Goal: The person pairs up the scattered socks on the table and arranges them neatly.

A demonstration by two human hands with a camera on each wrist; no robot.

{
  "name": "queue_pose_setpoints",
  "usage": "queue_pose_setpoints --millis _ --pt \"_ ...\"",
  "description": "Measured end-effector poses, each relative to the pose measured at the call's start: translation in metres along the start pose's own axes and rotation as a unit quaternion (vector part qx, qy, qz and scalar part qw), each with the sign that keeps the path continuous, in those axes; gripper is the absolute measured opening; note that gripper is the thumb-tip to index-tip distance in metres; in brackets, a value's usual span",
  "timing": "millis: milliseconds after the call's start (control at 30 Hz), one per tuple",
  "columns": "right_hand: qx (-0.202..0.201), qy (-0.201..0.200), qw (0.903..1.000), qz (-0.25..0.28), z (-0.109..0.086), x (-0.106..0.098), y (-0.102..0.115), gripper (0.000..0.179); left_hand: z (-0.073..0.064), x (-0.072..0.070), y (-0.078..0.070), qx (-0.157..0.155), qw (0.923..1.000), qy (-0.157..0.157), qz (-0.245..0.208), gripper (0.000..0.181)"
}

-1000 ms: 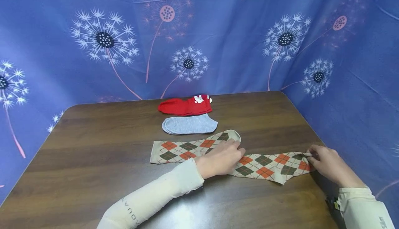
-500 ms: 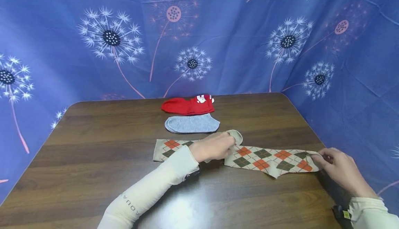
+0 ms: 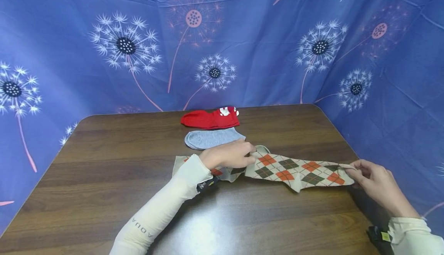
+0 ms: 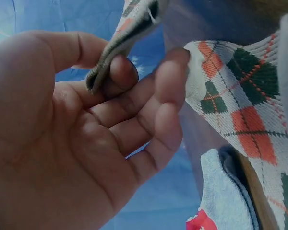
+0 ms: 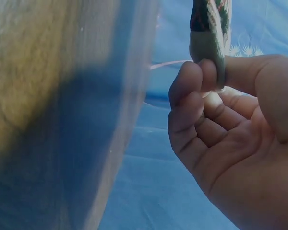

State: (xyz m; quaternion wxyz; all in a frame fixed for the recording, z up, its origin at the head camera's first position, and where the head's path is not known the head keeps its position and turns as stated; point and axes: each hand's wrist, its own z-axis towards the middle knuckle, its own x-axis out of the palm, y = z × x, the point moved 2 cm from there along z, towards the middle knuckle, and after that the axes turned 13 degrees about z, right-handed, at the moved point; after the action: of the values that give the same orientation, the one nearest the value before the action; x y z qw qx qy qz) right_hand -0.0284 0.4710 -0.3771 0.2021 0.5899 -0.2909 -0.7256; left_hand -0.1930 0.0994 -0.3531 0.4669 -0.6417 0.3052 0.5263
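An argyle sock (image 3: 291, 170) in beige, orange and dark green stretches between my two hands, lifted off the table. My left hand (image 3: 227, 155) pinches its cuff end; in the left wrist view the folded cuff edge (image 4: 105, 60) sits between thumb and forefinger. At the other end, my right hand (image 3: 376, 183) pinches the toe (image 5: 209, 45) with thumb and forefinger. A matching argyle sock (image 3: 179, 163) lies flat beneath my left hand and forearm, which hide much of it.
Grey ankle socks (image 3: 208, 138) lie just behind my left hand, with red socks (image 3: 209, 119) bearing a white figure behind them. The wooden table (image 3: 114, 185) meets a blue dandelion-print cloth (image 3: 256, 54) at the back and right.
The held argyle sock has risen and shifted left and back with my left hand, over the matching sock. My right hand has gone from the toe's top edge to pinching its tip.
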Motion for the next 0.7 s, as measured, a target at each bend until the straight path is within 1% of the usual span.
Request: queue_pose_setpoints --millis 67,200,300,467,533,700 --pt "0.003 0.005 1.0 -0.008 -0.001 0.0 0.001 0.022 -0.003 0.0 -0.001 -0.002 1.0 0.004 0.002 0.026" --pt "-0.006 0.006 0.9998 -0.015 -0.003 -0.001 0.002 0.018 -0.01 0.003 -0.002 0.002 0.9999 0.011 0.011 0.03" --pt "-0.019 0.004 0.9997 -0.015 0.0 -0.001 0.005 0.017 -0.017 0.003 -0.003 -0.002 0.9996 0.014 0.027 0.03" --pt "-0.039 0.002 0.9991 -0.019 0.008 0.004 0.014 0.015 -0.032 0.001 -0.003 -0.001 0.9994 0.013 0.032 0.031" --pt "-0.049 0.003 0.9987 -0.015 0.009 0.008 0.016 0.014 -0.039 0.002 -0.003 -0.006 0.9994 0.018 0.029 0.03" --pt "-0.062 0.021 0.9979 -0.007 0.01 0.019 0.021 0.014 -0.055 0.003 -0.005 -0.025 0.9982 0.03 0.045 0.027"
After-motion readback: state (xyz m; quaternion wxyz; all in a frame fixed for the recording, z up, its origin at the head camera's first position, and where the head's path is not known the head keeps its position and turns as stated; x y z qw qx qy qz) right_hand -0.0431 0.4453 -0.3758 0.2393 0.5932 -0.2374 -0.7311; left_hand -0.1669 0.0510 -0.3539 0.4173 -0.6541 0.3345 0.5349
